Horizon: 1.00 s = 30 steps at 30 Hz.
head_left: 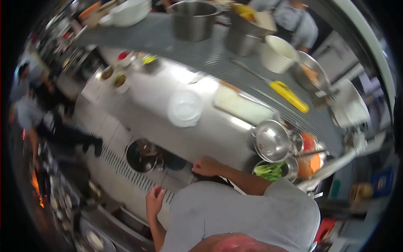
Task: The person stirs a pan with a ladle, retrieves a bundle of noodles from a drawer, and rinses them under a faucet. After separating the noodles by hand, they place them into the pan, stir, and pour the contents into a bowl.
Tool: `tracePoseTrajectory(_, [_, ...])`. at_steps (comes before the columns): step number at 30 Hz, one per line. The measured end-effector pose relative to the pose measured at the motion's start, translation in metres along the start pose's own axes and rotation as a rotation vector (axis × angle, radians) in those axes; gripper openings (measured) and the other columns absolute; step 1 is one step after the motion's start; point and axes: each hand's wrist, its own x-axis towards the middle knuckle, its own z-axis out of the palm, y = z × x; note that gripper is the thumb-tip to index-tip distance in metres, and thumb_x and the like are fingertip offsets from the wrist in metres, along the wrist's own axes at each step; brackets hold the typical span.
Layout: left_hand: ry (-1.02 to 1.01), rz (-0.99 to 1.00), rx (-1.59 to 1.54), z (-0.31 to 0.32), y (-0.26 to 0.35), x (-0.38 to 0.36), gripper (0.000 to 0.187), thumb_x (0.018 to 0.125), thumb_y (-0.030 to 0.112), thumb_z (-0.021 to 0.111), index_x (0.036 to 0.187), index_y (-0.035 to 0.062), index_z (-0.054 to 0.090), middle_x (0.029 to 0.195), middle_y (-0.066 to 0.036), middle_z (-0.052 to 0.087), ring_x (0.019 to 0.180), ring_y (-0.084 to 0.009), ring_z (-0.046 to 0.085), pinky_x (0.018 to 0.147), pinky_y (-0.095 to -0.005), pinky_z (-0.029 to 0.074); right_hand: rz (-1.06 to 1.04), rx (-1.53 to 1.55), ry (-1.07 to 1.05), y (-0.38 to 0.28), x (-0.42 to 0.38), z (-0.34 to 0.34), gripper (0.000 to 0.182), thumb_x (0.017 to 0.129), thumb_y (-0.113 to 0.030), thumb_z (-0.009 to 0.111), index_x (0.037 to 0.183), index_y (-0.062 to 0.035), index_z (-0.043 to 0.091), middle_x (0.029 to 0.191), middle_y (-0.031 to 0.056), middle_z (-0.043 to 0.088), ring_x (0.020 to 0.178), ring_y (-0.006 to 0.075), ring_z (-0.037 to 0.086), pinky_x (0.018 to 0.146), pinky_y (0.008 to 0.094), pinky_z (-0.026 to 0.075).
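While my right hand (pixel 206 166) rests empty on the counter (pixel 201 134) edge for support, my left hand (pixel 154 200) hangs loosely curled, holding nothing, above the floor near the pot (pixel 142 156).

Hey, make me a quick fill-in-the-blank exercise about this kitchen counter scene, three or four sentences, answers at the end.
1. The tool lying on the perforated shelf has a ___ handle.
2. The bowl nearest the right hand holds leafy vegetables of ___ colour.
3. The left hand holds ___.
4. The round container in the middle of the steel counter is ___ in colour.

Missing words: yellow; green; nothing; white.
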Motion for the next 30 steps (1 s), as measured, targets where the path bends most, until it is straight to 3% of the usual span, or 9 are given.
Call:
tracePoseTrajectory(8, [0.207, -0.033, 0.085, 0.002, 0.022, -0.029, 0.040, 0.091, 0.029, 0.068, 0.118, 0.0000, 0.061, 0.105, -0.016, 0.068, 0.093, -0.0248, 0.067, 0.083, -0.0355, 0.053, -0.211, 0.183, -0.302, -0.015, 0.078, 0.025, 0.018, 0.087, -0.020, 0.068, 0.090, -0.0026, 0.070, 0.079, 0.0096, 0.070, 0.072, 0.0178, 0.065, 0.068, 0.0325, 0.051])
tracePoseTrajectory(10, [0.292, -0.195, 0.037, 0.006, 0.021, -0.051, 0.040, 0.091, 0.030, 0.067, 0.117, -0.0001, 0.062, 0.106, -0.017, 0.068, 0.095, -0.0265, 0.068, 0.083, -0.0361, 0.053, -0.196, 0.188, -0.451, -0.024, 0.088, 0.040, 0.020, 0.092, -0.019, 0.066, 0.089, 0.0008, 0.070, 0.075, 0.0031, 0.068, 0.072, 0.0084, 0.059, 0.068, 0.0256, 0.048])
tracePoseTrajectory(15, [0.373, -0.599, -0.027, 0.034, -0.047, -0.127, 0.046, 0.088, 0.037, 0.068, 0.116, 0.0005, 0.063, 0.102, -0.018, 0.071, 0.096, -0.0297, 0.069, 0.083, -0.0372, 0.054, -0.139, 0.292, -0.701, -0.026, 0.098, 0.094, 0.021, 0.091, -0.019, 0.067, 0.091, 0.0022, 0.069, 0.076, 0.0024, 0.067, 0.071, 0.0084, 0.059, 0.066, 0.0256, 0.048])
tracePoseTrajectory(21, [0.439, -1.010, -0.090, 0.157, -0.199, -0.283, 0.048, 0.087, 0.043, 0.065, 0.109, 0.0009, 0.067, 0.100, -0.019, 0.071, 0.076, -0.0325, 0.071, 0.070, -0.0417, 0.057, -0.233, 0.198, -0.871, -0.053, 0.086, 0.136, 0.024, 0.089, -0.016, 0.069, 0.103, 0.0032, 0.066, 0.082, 0.0036, 0.068, 0.074, 0.0095, 0.061, 0.068, 0.0256, 0.049])
tracePoseTrajectory(23, [0.707, -1.212, -0.529, 0.231, -0.236, -0.338, 0.050, 0.089, 0.048, 0.056, 0.080, 0.0017, 0.071, 0.079, -0.021, 0.071, 0.064, -0.0290, 0.070, 0.062, -0.0391, 0.055, -0.276, 0.147, -0.911, -0.073, 0.078, 0.150, 0.028, 0.089, -0.016, 0.070, 0.109, 0.0033, 0.064, 0.085, 0.0048, 0.068, 0.076, 0.0103, 0.062, 0.070, 0.0260, 0.050])
tracePoseTrajectory(24, [0.717, -1.114, -0.577, 0.289, -0.282, -0.374, 0.054, 0.093, 0.051, 0.054, 0.085, -0.0001, 0.069, 0.075, -0.017, 0.070, 0.051, -0.0256, 0.065, 0.053, -0.0379, 0.054, -0.302, 0.116, -0.928, -0.080, 0.075, 0.158, 0.031, 0.089, -0.016, 0.070, 0.112, 0.0032, 0.063, 0.086, 0.0055, 0.068, 0.077, 0.0107, 0.062, 0.071, 0.0264, 0.050])
tracePoseTrajectory(25, [0.748, -1.353, -0.993, 0.317, -0.287, -0.394, 0.056, 0.098, 0.053, 0.047, 0.096, 0.0009, 0.068, 0.072, -0.016, 0.068, 0.055, -0.0261, 0.065, 0.054, -0.0425, 0.055, -0.327, 0.086, -0.941, -0.088, 0.070, 0.167, 0.034, 0.089, -0.017, 0.070, 0.116, 0.0031, 0.062, 0.088, 0.0062, 0.068, 0.078, 0.0112, 0.063, 0.072, 0.0267, 0.050])
tracePoseTrajectory(28, [0.415, -1.469, -1.286, 0.404, -0.318, -0.457, 0.056, 0.100, 0.050, 0.042, 0.128, 0.0021, 0.052, 0.086, -0.020, 0.065, 0.067, -0.0302, 0.066, 0.056, -0.0468, 0.054, -0.454, -0.048, -0.891, -0.116, 0.039, 0.200, 0.041, 0.088, -0.019, 0.071, 0.121, 0.0023, 0.059, 0.090, 0.0099, 0.070, 0.080, 0.0143, 0.065, 0.073, 0.0291, 0.052])
tracePoseTrajectory(30, [0.521, -1.437, -1.308, 0.426, -0.306, -0.485, 0.050, 0.099, 0.049, 0.046, 0.125, 0.0055, 0.052, 0.087, -0.017, 0.064, 0.069, -0.0284, 0.065, 0.059, -0.0450, 0.052, -0.579, -0.151, -0.826, -0.141, 0.005, 0.223, 0.043, 0.087, -0.020, 0.071, 0.123, 0.0018, 0.058, 0.092, 0.0121, 0.070, 0.079, 0.0169, 0.066, 0.073, 0.0304, 0.052])
